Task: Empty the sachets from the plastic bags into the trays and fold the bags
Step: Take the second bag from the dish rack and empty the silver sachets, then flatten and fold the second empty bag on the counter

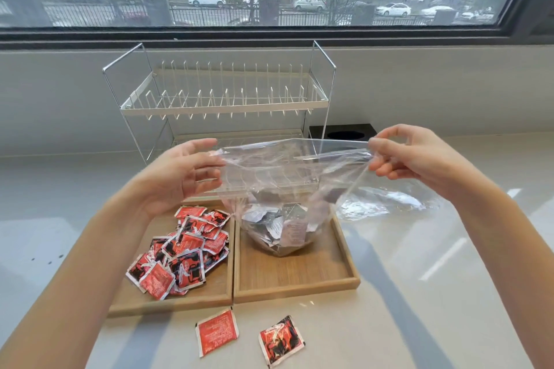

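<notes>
A clear plastic bag [287,177] hangs over the right wooden tray [299,275], with several dark and silver sachets [281,225] in its bottom. My left hand [183,177] holds the bag's top left corner. The top right corner, by the zip strip, is pinched by my right hand [416,159]. The left wooden tray [168,298] holds a heap of red sachets [183,252]. Two red sachets [216,332] [281,340] lie loose on the counter in front of the trays. Another empty clear bag [386,202] lies crumpled on the counter to the right of the trays.
A white wire dish rack [223,105] stands behind the trays against the wall under the window. A black cut-out with a hole [344,133] sits on the counter behind my right hand. The pale counter [419,293] spreads out on both sides.
</notes>
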{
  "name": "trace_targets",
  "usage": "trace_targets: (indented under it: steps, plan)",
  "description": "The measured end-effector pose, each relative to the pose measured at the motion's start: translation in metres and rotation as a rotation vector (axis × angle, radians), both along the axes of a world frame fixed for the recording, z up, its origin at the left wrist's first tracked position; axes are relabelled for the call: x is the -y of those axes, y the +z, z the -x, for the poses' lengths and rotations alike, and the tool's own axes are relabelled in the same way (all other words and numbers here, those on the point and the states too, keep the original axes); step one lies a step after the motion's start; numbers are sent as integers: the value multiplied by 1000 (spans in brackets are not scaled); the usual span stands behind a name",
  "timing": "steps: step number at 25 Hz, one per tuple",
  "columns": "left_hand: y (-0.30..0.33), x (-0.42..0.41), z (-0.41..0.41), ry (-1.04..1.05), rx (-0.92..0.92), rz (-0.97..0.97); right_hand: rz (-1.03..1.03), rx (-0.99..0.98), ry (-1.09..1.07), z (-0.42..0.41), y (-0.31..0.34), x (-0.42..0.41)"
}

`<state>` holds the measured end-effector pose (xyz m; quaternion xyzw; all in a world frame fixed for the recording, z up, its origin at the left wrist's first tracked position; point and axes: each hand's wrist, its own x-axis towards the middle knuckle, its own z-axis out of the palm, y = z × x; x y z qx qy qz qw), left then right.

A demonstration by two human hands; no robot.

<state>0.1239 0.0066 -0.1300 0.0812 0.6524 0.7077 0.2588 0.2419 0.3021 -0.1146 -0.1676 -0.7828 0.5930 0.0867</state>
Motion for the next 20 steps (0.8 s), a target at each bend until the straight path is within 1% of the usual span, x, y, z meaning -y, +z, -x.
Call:
trace_targets:
  steps: [2, 3, 5, 7, 12, 15, 20]
  plan:
    - [4, -2, 2, -12, -68, 80, -28, -13, 0, 3, 4, -2]
    - [6, -2, 3, -6, -84, 94, 10, -28, 9, 4, 6, -3]
    - [13, 0, 7, 13, -112, 91, 151, -87, 20, 5, 15, -4]
    - [22, 4, 10, 11, -147, 85, 212, -129, 17, 9, 25, -4]
    - [49, 12, 19, -32, -207, -24, 160, -249, 13, 19, 66, -7]
    - [62, 17, 24, -46, -262, -47, 116, -312, 30, 25, 81, -11]
    - [61, 30, 26, 5, -318, -16, 102, -239, 172, 33, 67, -6]
